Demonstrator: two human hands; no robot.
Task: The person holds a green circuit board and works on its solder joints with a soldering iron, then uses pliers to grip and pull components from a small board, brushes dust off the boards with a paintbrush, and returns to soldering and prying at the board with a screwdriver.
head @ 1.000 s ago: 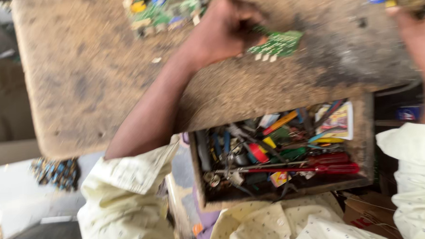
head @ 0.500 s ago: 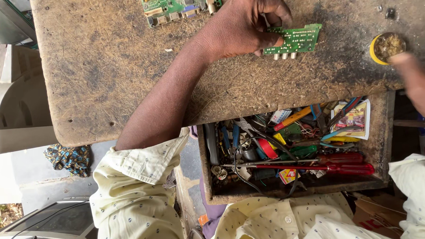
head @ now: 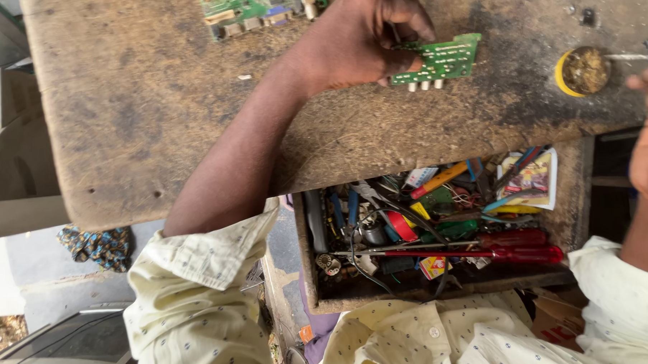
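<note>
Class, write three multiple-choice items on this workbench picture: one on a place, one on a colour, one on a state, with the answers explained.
1. Where does the small green circuit board lie?
A. in the drawer
B. on the wooden bench top
C. on the floor

2. What colour are the handles of the two screwdrivers in the open drawer?
A. red
B. white
C. black

3. What is the left hand doing?
A. hanging free
B. closed on a screwdriver
C. holding the small board with its fingers

Answers: 1 B, the board rests on the bench top; 2 A, both handles show red; 3 C, the fingers curl over the board's edge.
</note>
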